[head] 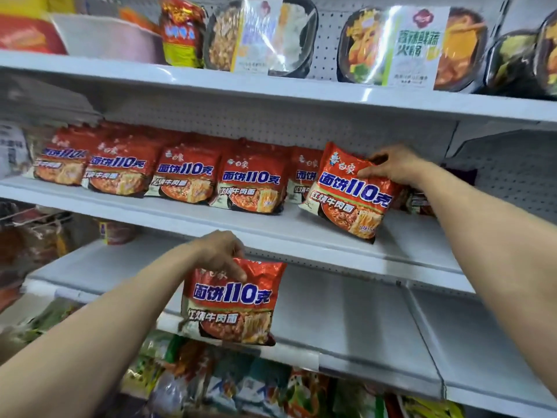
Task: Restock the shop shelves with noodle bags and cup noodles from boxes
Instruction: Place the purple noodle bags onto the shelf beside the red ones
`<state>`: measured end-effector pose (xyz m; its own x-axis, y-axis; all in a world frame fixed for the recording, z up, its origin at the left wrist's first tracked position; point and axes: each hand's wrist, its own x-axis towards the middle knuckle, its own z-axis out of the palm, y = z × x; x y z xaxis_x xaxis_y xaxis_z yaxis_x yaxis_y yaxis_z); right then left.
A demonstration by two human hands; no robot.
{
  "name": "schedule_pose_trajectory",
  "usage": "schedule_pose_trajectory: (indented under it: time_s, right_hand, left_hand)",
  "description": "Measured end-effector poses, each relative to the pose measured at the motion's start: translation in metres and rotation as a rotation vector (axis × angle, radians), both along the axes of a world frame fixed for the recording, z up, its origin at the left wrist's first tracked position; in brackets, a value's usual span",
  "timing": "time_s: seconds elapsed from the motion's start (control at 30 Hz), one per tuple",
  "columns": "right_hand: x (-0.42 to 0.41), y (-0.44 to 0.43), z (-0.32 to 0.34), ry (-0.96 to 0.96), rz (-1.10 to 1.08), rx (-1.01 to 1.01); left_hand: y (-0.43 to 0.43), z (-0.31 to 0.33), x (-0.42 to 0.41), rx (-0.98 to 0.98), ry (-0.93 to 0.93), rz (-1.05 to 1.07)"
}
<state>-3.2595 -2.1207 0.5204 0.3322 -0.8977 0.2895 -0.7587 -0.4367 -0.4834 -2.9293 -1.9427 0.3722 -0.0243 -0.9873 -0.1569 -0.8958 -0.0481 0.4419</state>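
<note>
Holding one red noodle bag in each grip.

Right grip (394, 168) is pinching the upper right corner of the right bag (349, 191), with the thumb lying on the front and the fingers curling behind. This bag is leaning tilted, top toward the back panel, over the middle shelf (180, 211). Its lower edge is sitting near the shelf's front lip; contact with the shelf is not resolvable. It is standing at the right end of the row (187, 176) of matching bags and partly covering the last one.

Left grip (220, 251) is clutching the top edge of the left bag (232, 306), with the fingers curling over the seam and one finger pointing down the front. This bag is hanging upright, face toward the camera, below the middle shelf and in front of the lower shelf (361, 315), apart from the row.

Dark packets (422, 203) are showing just behind the right forearm on the middle shelf. Bowl meals (416, 46) are standing on edge along the top shelf (271, 92). A blurred cup (116, 232) is sitting at the back left of the lower shelf. Mixed packets (241, 384) are lying on the level beneath, too blurred to read.
</note>
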Motion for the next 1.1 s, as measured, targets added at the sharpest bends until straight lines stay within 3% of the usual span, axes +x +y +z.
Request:
schedule_pose_trajectory:
  time_s: [0.17,0.37,0.5,0.8,1.1]
  right_hand:
    - [0.035,-0.057,-0.004,0.093,0.046,-0.049]
    - [0.072,-0.103,-0.009,0.167,0.144,-0.083]
    - [0.085,-0.119,-0.013,0.166,0.205,-0.175]
    - [0.085,-0.145,-0.025,0.167,0.224,-0.361]
    - [0.032,-0.157,-0.008,0.059,0.155,-0.477]
  left_hand:
    - [-0.015,0.056,0.020,0.011,0.050,-0.034]
    - [-0.051,0.135,0.019,-0.125,0.105,-0.042]
    - [-0.088,0.173,0.002,-0.090,0.058,-0.054]
    - [-0.172,0.175,-0.054,-0.160,-0.110,-0.161]
    - [-0.229,0.159,-0.095,-0.229,-0.280,-0.203]
